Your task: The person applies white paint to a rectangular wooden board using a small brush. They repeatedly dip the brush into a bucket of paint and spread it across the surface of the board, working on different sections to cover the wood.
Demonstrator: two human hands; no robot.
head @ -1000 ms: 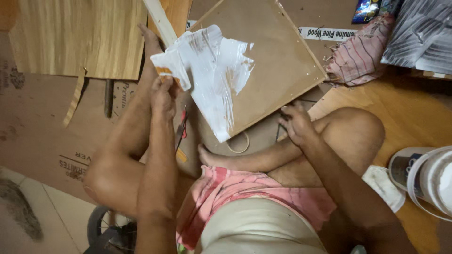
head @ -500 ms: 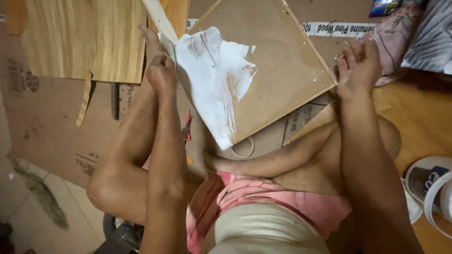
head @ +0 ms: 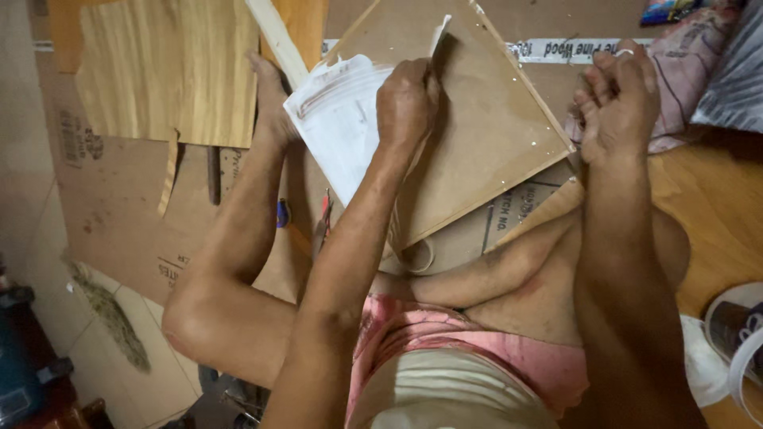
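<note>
A person sits on the floor, seen from above, knees drawn up. A square brown board (head: 469, 135) lies tilted like a diamond on flattened cardboard (head: 119, 214), its left part smeared with white paste (head: 338, 131). The left hand (head: 407, 99) rests on the board, fingers clenched around a thin white scraper (head: 439, 33) that stands at the paste's upper edge. The right hand (head: 616, 95) hovers just off the board's right corner, fingers curled; whether it holds anything cannot be told. A wood-grain sheet (head: 171, 71) lies upper left, beside one foot (head: 274, 99). A white tub (head: 735, 334) sits lower right.
</note>
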